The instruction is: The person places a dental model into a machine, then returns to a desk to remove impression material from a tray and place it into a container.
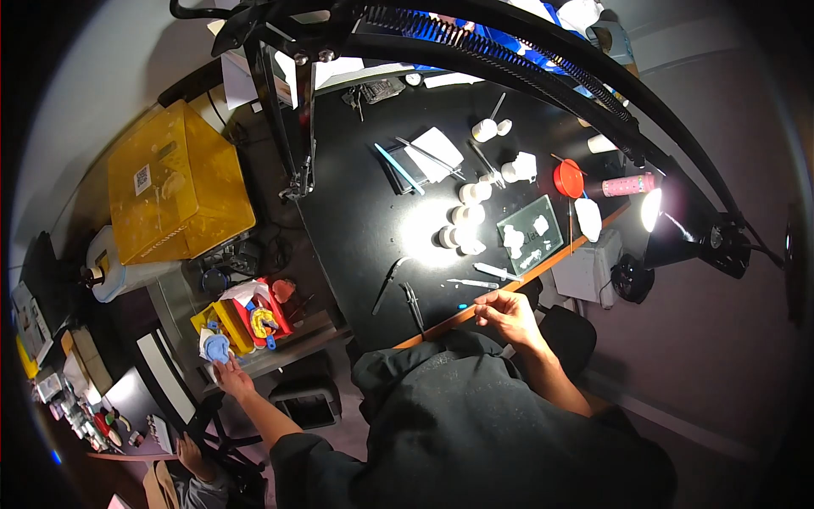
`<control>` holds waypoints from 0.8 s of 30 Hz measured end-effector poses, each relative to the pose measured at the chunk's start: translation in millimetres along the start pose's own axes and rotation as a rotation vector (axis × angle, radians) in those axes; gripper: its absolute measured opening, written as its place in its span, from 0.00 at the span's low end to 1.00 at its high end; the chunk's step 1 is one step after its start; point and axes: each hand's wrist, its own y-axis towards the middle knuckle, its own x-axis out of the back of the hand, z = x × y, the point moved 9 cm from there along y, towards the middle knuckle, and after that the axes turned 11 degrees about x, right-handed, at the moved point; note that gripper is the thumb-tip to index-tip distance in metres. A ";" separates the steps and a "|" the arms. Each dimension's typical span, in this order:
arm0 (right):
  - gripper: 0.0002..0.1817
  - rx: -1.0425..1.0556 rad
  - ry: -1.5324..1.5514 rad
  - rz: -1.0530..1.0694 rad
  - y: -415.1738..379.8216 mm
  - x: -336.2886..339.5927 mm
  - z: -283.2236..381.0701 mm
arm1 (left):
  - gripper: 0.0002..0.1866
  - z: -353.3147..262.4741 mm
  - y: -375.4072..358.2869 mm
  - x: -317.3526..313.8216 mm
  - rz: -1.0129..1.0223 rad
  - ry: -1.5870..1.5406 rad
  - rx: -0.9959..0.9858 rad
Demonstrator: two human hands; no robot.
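Out to the left, my left hand is closed on a dental cast, light blue with a white part, beside a yellow bin. A red bin adjoins it, with a yellow dental impression in a blue tray inside. My right hand is over the front edge of the black table, thumb and fingers pinched together. Whatever they hold, if anything, I cannot make out. Close to those fingertips lie a small blue piece and a pale slim tool.
On the table are several white jars, tweezers, a glass slab with white pieces, a red bowl and a pink bottle. A lamp arches overhead. A yellow box stands left; another person's hand shows lower left.
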 end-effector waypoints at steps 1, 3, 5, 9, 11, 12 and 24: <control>0.06 -0.002 0.006 0.002 0.1 -1.1 -0.3 | 0.17 -1.8 -8.2 -8.7 -0.050 0.112 -0.067; 0.06 0.003 0.010 0.005 0.3 -1.5 0.0 | 0.15 -7.2 -26.1 -26.1 -0.125 0.393 -0.191; 0.06 0.018 0.007 0.005 0.6 -0.3 0.8 | 0.14 -12.1 -40.4 -47.4 -0.169 0.731 -0.305; 0.06 -0.001 -0.013 -0.029 -0.3 2.4 5.3 | 0.22 -34.2 -69.0 -71.9 -0.322 1.212 -0.830; 0.06 -0.011 -0.015 -0.033 -1.1 1.3 5.6 | 0.28 -41.0 -119.9 -100.7 -0.561 1.337 -0.935; 0.06 -0.001 -0.014 -0.023 -1.1 0.7 5.1 | 0.31 -44.8 -140.6 -114.4 -0.683 1.394 -0.987; 0.06 0.000 -0.070 -0.010 3.8 -9.0 15.5 | 0.36 -69.5 -87.9 -76.3 -0.388 1.199 -0.922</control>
